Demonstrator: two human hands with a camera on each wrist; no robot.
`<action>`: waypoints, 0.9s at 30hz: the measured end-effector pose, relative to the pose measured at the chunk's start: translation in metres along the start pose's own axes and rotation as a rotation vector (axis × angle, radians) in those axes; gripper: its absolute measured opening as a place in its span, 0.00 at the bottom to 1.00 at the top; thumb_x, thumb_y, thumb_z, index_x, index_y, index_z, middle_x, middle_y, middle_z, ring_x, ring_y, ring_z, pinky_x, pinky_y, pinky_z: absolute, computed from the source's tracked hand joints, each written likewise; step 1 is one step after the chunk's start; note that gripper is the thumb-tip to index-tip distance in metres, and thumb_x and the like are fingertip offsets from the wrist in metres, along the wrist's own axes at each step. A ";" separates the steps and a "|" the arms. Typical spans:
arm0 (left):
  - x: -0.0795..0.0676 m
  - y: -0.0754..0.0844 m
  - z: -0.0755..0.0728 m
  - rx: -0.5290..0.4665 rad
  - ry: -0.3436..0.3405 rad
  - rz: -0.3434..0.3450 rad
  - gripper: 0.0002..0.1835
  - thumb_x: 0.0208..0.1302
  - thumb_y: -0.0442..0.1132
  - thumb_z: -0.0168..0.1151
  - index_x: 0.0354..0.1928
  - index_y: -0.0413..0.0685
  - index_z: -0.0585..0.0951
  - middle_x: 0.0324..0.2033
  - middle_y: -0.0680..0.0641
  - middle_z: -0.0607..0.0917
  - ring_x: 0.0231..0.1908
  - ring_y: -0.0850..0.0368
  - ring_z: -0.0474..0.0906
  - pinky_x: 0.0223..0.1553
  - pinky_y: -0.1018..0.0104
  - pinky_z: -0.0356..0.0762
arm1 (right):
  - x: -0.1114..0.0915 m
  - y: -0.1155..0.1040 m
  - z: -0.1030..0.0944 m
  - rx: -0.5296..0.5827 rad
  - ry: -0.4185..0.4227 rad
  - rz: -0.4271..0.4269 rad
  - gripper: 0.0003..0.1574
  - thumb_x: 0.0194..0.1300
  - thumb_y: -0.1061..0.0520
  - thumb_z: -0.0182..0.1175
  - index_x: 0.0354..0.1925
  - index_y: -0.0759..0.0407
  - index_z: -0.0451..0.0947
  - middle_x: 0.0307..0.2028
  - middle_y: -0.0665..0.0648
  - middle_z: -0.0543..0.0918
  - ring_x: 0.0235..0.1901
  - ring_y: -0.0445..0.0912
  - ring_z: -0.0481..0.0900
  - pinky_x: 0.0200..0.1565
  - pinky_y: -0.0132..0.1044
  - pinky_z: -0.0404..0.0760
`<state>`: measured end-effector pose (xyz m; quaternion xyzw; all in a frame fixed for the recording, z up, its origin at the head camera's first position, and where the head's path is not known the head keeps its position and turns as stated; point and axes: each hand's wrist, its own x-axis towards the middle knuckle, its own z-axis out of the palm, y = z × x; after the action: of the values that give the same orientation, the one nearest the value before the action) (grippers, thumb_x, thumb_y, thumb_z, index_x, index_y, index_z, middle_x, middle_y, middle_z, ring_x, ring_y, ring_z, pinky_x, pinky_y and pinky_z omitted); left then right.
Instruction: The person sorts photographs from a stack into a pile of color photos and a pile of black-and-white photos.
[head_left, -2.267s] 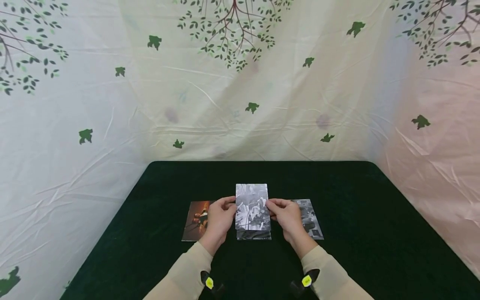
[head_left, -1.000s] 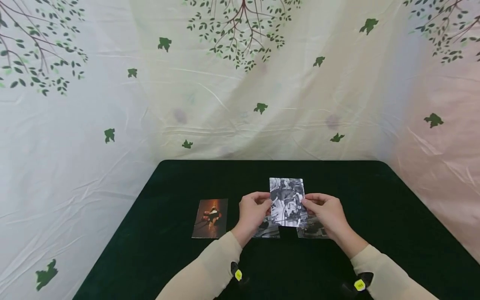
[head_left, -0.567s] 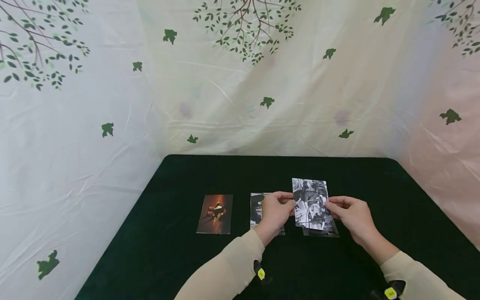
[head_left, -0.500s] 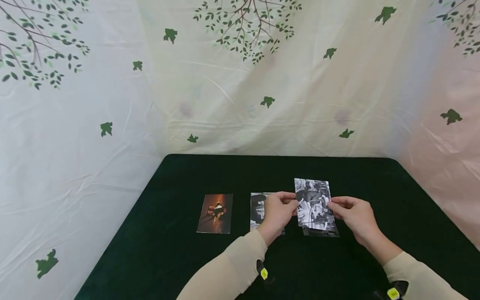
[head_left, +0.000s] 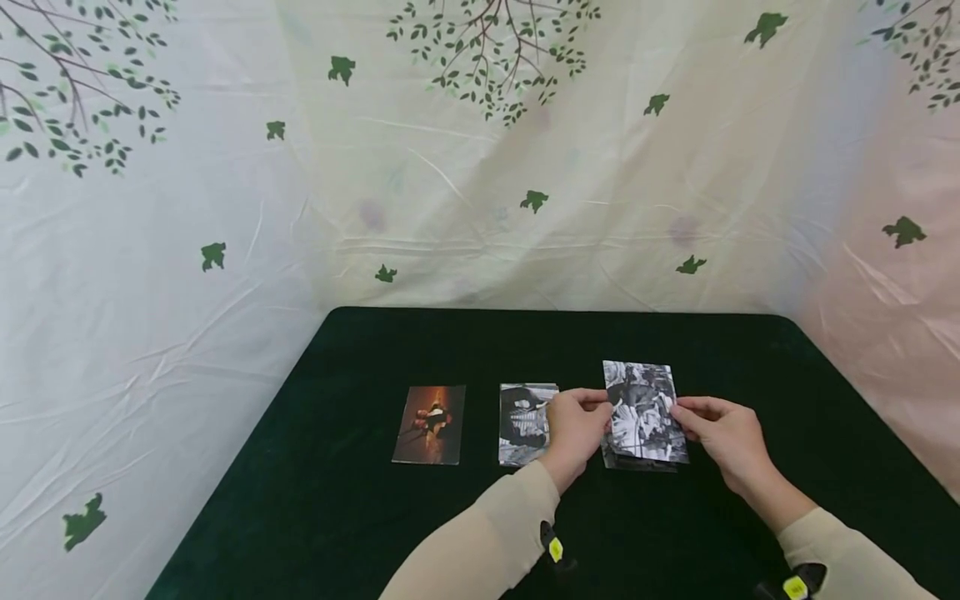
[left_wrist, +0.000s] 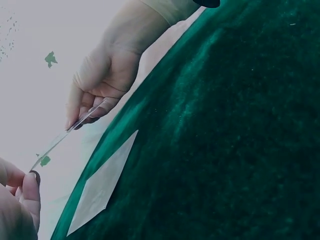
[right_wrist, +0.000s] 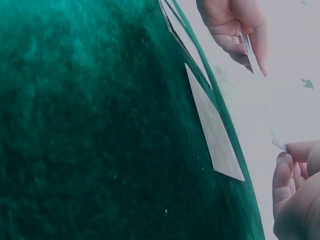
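Observation:
My left hand (head_left: 576, 429) and right hand (head_left: 726, 437) pinch a black-and-white photo card (head_left: 641, 410) by its two side edges. In the head view it overlaps another card (head_left: 641, 467), whose lower edge peeks out beneath; the left wrist view shows a gap between the held card (left_wrist: 55, 142) and the card lying on the cloth (left_wrist: 102, 187). Left of these lies a small pile of black-and-white cards (head_left: 522, 423), partly covered by my left hand. Farther left is an orange-brown colour card (head_left: 430, 425) with a figure on it.
All the cards lie in a row on a dark green cloth-covered table (head_left: 337, 517) with rounded far corners. A pale curtain (head_left: 450, 208) printed with leaves and branches stands behind it and along both sides.
Both hands have carried the held card from over the middle pile rightward to over the right-hand card. The middle pile and the colour card have come into fuller view.

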<state>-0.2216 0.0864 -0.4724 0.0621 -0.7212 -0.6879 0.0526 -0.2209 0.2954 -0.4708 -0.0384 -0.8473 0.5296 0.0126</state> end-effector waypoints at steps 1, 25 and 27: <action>0.000 -0.001 0.001 0.016 0.004 0.008 0.06 0.57 0.30 0.66 0.34 0.48 0.87 0.23 0.56 0.81 0.22 0.63 0.77 0.25 0.69 0.78 | 0.001 0.001 -0.001 -0.005 -0.002 0.005 0.35 0.62 0.39 0.63 0.56 0.64 0.76 0.47 0.61 0.79 0.37 0.43 0.79 0.38 0.35 0.81; 0.008 -0.019 -0.002 0.316 0.037 0.030 0.03 0.53 0.32 0.68 0.27 0.47 0.87 0.23 0.58 0.80 0.28 0.63 0.75 0.30 0.66 0.74 | 0.012 0.020 0.005 -0.055 -0.159 0.068 0.33 0.62 0.41 0.63 0.55 0.64 0.77 0.54 0.64 0.77 0.41 0.45 0.80 0.39 0.35 0.81; 0.008 -0.020 -0.003 0.338 0.039 0.023 0.03 0.52 0.32 0.68 0.27 0.47 0.87 0.24 0.57 0.80 0.29 0.62 0.75 0.31 0.65 0.74 | 0.012 0.020 0.006 -0.062 -0.162 0.068 0.32 0.62 0.42 0.63 0.54 0.64 0.78 0.53 0.64 0.78 0.40 0.46 0.81 0.39 0.35 0.81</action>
<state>-0.2286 0.0817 -0.4922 0.0754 -0.8261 -0.5548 0.0632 -0.2324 0.3000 -0.4920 -0.0247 -0.8597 0.5046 -0.0751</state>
